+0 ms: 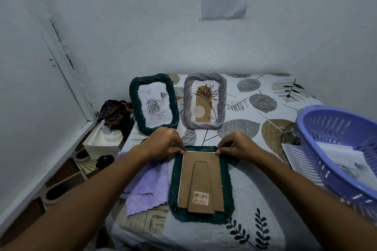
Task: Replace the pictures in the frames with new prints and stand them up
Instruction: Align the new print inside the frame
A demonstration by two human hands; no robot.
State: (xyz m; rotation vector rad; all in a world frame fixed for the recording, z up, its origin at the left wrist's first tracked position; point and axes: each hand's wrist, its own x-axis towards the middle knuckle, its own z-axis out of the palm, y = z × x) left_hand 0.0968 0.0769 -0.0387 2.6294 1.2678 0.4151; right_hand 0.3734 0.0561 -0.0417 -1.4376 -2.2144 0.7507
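Both hands (left, right) pinch the face-down frame's backing board corners.

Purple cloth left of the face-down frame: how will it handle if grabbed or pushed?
The purple cloth is probably floppy: it lies creased, with a wavy edge, so it should drape from a pinch. Pushed, it would likely bunch rather than slide whole. One edge seems tucked under the face-down green frame, so pulling might nudge that frame.
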